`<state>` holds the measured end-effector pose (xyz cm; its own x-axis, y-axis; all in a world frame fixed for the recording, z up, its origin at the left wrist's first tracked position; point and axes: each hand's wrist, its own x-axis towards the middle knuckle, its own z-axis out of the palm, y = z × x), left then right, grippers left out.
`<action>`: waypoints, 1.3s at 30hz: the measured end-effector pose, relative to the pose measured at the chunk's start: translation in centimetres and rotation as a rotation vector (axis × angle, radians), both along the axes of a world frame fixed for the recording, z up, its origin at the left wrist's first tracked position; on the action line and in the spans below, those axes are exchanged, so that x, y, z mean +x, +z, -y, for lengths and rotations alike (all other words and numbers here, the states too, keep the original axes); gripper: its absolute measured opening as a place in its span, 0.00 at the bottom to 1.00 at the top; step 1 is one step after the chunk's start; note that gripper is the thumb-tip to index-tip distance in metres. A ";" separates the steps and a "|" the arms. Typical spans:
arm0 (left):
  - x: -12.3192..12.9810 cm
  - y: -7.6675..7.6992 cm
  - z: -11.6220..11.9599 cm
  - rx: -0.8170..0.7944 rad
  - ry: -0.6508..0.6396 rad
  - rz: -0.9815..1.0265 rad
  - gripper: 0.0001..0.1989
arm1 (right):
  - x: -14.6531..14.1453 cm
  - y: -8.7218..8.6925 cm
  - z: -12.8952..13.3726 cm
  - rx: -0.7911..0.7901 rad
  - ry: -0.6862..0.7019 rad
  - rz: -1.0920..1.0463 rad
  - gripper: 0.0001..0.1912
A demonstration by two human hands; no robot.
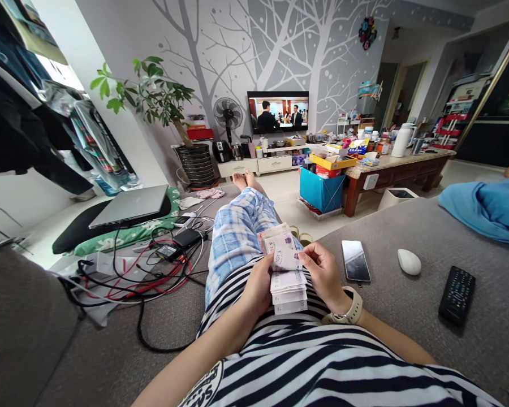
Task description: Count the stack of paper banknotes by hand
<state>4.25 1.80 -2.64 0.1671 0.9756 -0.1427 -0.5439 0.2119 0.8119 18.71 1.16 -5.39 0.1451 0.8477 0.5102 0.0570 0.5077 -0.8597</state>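
Note:
A stack of banknotes (pixel 275 240) is held over my lap, pale with purple and pink print. My left hand (pixel 258 287) is closed on its left edge, with the thumb on top. My right hand (pixel 323 276) pinches the right edge of the top banknote (pixel 287 260) between thumb and fingers. Below both hands, more banknotes (pixel 289 295) lie overlapped in steps on my striped shirt; whether these are joined to the held stack is hidden. A pale watch (pixel 354 305) is on my right wrist.
On the sofa to the right lie a phone (pixel 356 260), a white mouse (pixel 409 262) and a black remote (pixel 457 295). To the left are tangled cables (pixel 152 282) and a laptop (pixel 129 206). A cluttered wooden table (pixel 432 156) stands beyond, beside a blue bin (pixel 321 191).

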 end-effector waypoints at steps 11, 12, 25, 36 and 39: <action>-0.1 0.5 0.4 0.027 -0.001 -0.068 0.14 | -0.1 0.2 0.4 0.030 0.058 0.008 0.11; -0.1 0.4 0.4 0.025 -0.004 -0.060 0.14 | -0.1 0.2 0.4 0.031 0.058 0.010 0.11; -0.2 0.2 0.2 0.012 -0.019 -0.022 0.15 | 0.0 0.4 0.5 0.072 0.048 0.044 0.11; -0.3 0.2 0.2 0.017 -0.035 -0.024 0.16 | 0.1 0.7 0.8 0.083 0.080 0.033 0.13; -0.2 0.4 0.3 0.009 -0.036 -0.037 0.15 | 0.1 0.9 0.9 0.080 0.092 0.042 0.15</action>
